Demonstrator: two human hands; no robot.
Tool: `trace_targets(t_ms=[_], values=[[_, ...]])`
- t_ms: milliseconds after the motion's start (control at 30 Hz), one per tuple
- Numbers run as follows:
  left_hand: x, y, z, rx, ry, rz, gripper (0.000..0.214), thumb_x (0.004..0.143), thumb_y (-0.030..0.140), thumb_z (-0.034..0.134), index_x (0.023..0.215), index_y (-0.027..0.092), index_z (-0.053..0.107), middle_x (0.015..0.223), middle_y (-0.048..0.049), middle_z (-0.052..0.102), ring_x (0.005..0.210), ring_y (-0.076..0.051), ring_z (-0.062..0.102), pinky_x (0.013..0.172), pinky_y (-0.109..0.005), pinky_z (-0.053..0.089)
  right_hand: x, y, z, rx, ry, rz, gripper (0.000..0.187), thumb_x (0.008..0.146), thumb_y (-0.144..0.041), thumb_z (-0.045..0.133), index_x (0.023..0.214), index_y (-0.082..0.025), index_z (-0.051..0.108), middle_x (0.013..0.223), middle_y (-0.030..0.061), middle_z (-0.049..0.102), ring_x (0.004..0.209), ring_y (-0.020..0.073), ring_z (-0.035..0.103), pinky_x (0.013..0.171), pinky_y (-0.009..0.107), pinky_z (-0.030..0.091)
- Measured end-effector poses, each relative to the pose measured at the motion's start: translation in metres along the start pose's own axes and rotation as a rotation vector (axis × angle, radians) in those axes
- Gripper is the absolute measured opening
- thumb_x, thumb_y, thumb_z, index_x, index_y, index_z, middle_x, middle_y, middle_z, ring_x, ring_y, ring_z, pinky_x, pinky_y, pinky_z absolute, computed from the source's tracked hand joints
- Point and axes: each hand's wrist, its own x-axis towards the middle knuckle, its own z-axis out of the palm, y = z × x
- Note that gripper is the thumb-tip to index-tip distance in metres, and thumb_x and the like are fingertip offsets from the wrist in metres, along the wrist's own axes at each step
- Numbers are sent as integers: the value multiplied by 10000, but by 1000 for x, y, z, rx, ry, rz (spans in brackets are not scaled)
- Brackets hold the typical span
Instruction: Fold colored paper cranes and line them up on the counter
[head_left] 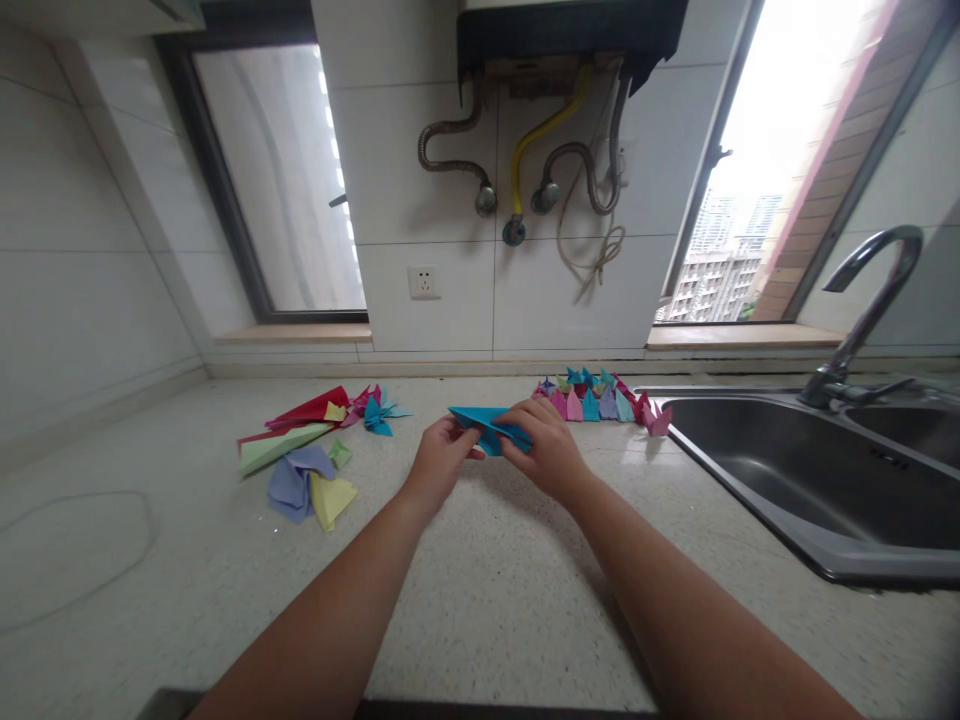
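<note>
Between my two hands, just above the speckled counter [480,590], is a sheet of blue folded paper [487,420]. My left hand [442,455] pinches its left side, thumb on the near face. On the right side, my right hand [544,445] grips the paper with fingers laid over the top, hiding part of it. Several folded paper figures [590,405] in pink, blue, purple and red stand in rows beyond my right hand. Left of my hands lie a blue folded piece [381,412], a purple crumpled paper [300,483] and a yellow paper [331,497].
A steel sink [780,460] with a curved faucet [870,300] is set into the counter at right. Red paper [307,410] and light green paper [277,448] lie at left. A wall socket [424,283] and pipes beneath a heater [570,45] are on the tiled wall.
</note>
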Motion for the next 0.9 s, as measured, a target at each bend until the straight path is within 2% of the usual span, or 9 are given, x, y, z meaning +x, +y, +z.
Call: trace_targets(t_ms=[200, 367, 633, 767, 900], values=[[-2, 1, 0, -37, -44, -21, 318, 731, 338, 777, 991, 163, 726, 999, -79, 717, 811, -180, 663, 674, -299, 564, 0, 2, -1, -9, -16, -17, 223, 855, -237, 626, 1070, -233, 683, 1059, 83, 661, 1007, 256, 556, 940, 422, 412], [-1, 1, 0, -41, -51, -44, 333, 727, 345, 780, 991, 150, 729, 940, -79, 725, 791, -177, 667, 676, -294, 559, 0, 5, -2, 23, -64, -18, 257, 866, -216, 605, 1110, -245, 682, 1102, 80, 687, 1031, 250, 585, 955, 431, 415], [0, -1, -3, -37, -18, -59, 323, 756, 402, 756, 927, 135, 695, 869, -68, 714, 734, -161, 667, 644, -271, 548, -1, 9, -1, 83, -52, 26, 170, 901, -260, 581, 1041, -228, 673, 999, 76, 699, 958, 229, 604, 892, 393, 448], [1, -2, -7, -79, 12, -70, 348, 770, 440, 741, 945, 148, 668, 884, -64, 710, 739, -159, 661, 621, -266, 538, -1, 13, 0, 80, -3, 63, 132, 912, -279, 566, 965, -211, 667, 912, 77, 686, 881, 223, 591, 826, 376, 458], [1, -2, -7, -103, 6, -100, 368, 758, 431, 753, 958, 137, 658, 927, -90, 710, 766, -170, 665, 605, -264, 535, -1, 15, -1, 108, 5, 126, 139, 906, -280, 565, 960, -213, 673, 917, 79, 695, 876, 224, 605, 809, 376, 469]])
